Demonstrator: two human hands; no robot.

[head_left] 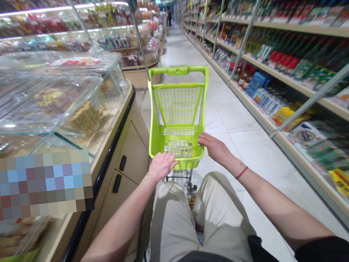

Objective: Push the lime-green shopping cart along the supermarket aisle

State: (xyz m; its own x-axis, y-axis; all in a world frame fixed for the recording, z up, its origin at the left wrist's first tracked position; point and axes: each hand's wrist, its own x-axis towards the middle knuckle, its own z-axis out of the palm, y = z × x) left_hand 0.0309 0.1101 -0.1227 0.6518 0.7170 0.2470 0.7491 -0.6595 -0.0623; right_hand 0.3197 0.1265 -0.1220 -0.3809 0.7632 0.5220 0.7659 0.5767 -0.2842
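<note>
A bright green plastic shopping cart (176, 105) stands upright right before my knees, and I see no goods in its basket. My left hand (163, 166) is closed over the near rim at its left corner. On the right side, my right hand (215, 145) has its fingers curled round the side rim; a red string circles that wrist. The cart's handlebar (175, 70) is at the far end. A thin grey pole (141, 46) rises by its far left corner. Part of the metal frame and a wheel (192, 186) show under the basket.
Glass-covered food counters (72, 92) with a black bumper edge (103, 172) run close along the left. Long shelves (280, 64) packed with bottles and boxes line the right. White floor tiles (215, 118) stretch up the aisle, where a distant person (169, 16) stands.
</note>
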